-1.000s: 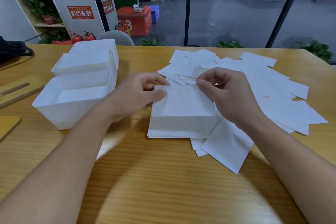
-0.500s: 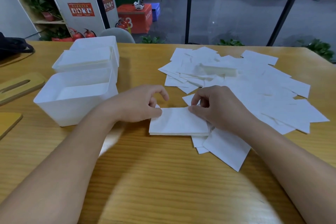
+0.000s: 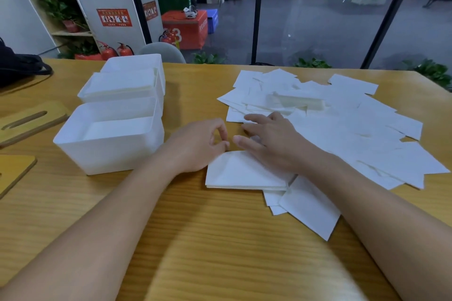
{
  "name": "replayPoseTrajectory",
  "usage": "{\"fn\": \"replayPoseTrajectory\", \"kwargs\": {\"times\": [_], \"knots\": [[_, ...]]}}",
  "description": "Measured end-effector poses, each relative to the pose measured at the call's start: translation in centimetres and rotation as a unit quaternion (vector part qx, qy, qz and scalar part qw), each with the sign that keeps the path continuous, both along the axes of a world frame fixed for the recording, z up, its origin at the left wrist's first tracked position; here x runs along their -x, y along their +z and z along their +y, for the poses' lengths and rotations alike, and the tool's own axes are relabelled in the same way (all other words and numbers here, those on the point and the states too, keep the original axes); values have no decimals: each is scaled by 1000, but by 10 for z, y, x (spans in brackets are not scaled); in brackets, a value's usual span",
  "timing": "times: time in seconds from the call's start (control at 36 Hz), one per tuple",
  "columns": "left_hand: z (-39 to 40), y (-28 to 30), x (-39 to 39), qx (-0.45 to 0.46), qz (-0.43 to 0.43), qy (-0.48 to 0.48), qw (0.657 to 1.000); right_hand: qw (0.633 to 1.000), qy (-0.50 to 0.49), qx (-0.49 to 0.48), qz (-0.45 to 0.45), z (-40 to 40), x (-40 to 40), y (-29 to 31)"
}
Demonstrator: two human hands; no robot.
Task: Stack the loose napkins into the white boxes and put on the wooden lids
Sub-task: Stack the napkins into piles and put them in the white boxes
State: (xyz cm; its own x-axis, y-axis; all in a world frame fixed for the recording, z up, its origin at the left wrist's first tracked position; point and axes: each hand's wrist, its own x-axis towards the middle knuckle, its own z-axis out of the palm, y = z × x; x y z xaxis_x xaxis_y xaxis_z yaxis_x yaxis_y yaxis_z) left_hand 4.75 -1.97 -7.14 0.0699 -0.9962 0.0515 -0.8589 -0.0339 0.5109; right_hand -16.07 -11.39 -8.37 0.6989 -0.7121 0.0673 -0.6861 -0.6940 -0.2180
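R hand (image 3: 274,144) lifted off stack (image 3: 242,172), fingers now spread; L hand (image 3: 198,144) curled beside it — boxes (image 3: 107,151) part-filled, lids (image 3: 27,120) off, napkins (image 3: 342,129) loose.

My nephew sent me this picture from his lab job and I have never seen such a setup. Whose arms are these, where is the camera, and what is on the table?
There is no machine here. A camera worn on a person's head looks down at their two bare hands. On the wooden table lie scattered loose napkins, white boxes on the left, and wooden lids at the far left. The left hand pinches the edge of a small napkin stack; the right hand rests flat on the stack, fingers straight.
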Motion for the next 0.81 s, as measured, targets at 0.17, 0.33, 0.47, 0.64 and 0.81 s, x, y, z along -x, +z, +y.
{"fn": "replayPoseTrajectory", "kwargs": {"times": [0.17,0.33,0.47,0.64,0.81], "knots": [[-3,-3,-1,0,-19,7,1000,999,12,19,38,-7,-13,2],[-4,-5,-3,-2,-3,13,1000,999,2,35,15,-10,-12,-1],[-6,-5,0,89,52,52,993,994,28,-7,-101,8,12,21],[-7,-10,4,129,22,21,991,960,75,-30,-268,46,47,35],[-9,-9,3,177,73,-19,981,898,-19,-88,-431,33,63,19]]}}
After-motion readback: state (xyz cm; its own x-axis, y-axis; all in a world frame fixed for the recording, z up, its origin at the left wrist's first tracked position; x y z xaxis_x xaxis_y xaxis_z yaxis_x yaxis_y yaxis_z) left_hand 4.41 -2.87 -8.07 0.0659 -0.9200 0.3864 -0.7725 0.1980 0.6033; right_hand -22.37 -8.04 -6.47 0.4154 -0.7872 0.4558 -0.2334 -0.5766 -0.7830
